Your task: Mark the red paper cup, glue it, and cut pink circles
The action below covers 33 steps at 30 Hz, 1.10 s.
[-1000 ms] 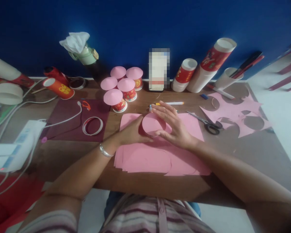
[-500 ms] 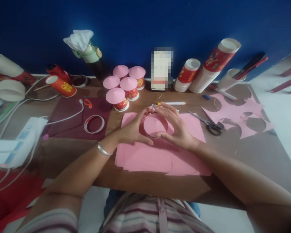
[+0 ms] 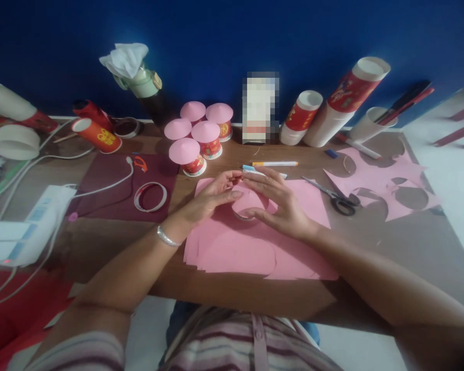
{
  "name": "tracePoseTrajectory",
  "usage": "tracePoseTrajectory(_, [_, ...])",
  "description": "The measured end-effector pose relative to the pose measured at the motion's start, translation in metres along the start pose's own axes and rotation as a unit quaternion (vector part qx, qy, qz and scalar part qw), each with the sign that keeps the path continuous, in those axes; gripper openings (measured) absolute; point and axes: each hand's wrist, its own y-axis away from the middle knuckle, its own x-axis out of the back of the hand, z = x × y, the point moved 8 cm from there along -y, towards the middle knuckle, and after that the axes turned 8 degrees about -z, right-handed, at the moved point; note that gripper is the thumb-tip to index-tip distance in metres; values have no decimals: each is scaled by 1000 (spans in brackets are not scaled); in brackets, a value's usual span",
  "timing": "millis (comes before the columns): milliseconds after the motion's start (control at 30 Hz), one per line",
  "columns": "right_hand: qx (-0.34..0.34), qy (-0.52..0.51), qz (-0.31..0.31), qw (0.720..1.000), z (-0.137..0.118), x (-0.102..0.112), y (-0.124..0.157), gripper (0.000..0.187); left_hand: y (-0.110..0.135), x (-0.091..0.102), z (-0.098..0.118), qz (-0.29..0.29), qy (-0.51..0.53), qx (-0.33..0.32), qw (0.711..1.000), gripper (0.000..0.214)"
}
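A pink paper cone [image 3: 243,207] sits between my hands, over the stack of pink paper sheets [image 3: 232,252]. My left hand [image 3: 212,200] grips its left side, thumb lying over the paper and fingers curled behind. From the right, my right hand [image 3: 281,205] holds it, with the thumb at the near edge and the fingers across the far side. Whatever is under the cone is mostly hidden. Beyond the hands, several small red paper cups wear pink cone roofs [image 3: 184,151]. A blue-capped pen [image 3: 268,174] lies just past my fingertips.
Scissors [image 3: 341,200] lie to the right, beside pink paper scraps with round cutouts [image 3: 375,175]. Tall paper tubes [image 3: 342,108] and a pen cup [image 3: 371,126] stand along the wall. A white paper ring [image 3: 150,197], cables and a power strip [image 3: 42,224] are at left.
My left thumb has moved up from the near side onto the cone, and its fingers have closed in. The right hand has barely moved. The view has shifted slightly.
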Motion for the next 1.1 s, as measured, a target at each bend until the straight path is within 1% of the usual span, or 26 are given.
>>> tracePoseTrajectory(100, [3, -4, 1, 1000, 0, 1, 1, 66, 0, 3, -1, 16, -8, -3, 1000, 52])
tracePoseTrajectory(167, [12, -4, 2, 1000, 0, 3, 2, 66, 1, 5, 4, 33, -10, -20, 999, 49])
tracePoseTrajectory(267, [22, 6, 13, 1000, 0, 9, 5, 65, 6, 8, 24, 79, -56, -74, 993, 49])
tracePoseTrajectory(333, [18, 18, 20, 999, 1, 11, 7, 63, 12, 6, 42, 106, -146, -109, 978, 52])
tracePoseTrajectory(367, [17, 23, 21, 999, 1, 12, 8, 63, 16, 3, 53, 116, -211, -129, 962, 51])
tracePoseTrajectory(433, [21, 30, 19, 999, 1, 11, 9, 64, 21, -10, 68, 107, -348, -163, 917, 54])
tracePoseTrajectory(500, [27, 38, 16, 999, -1, 9, 9, 64, 24, -25, 74, 81, -454, -182, 869, 63])
tracePoseTrajectory(567, [29, 46, 13, 998, -3, 8, 8, 62, 25, -34, 72, 63, -517, -185, 833, 67])
tracePoseTrajectory(667, [27, 54, 8, 998, -3, 6, 8, 59, 25, -39, 69, 55, -558, -186, 807, 65])
tracePoseTrajectory(833, [32, 52, 12, 998, -2, 6, 10, 58, 25, -41, 70, 53, -583, -184, 789, 61])
tracePoseTrajectory(1000, [36, 56, 15, 998, -3, 6, 10, 59, 24, -40, 70, 49, -587, -176, 789, 62])
tracePoseTrajectory(1100, [43, 61, 26, 997, -5, 8, 11, 60, 25, -41, 72, 49, -585, -186, 788, 65])
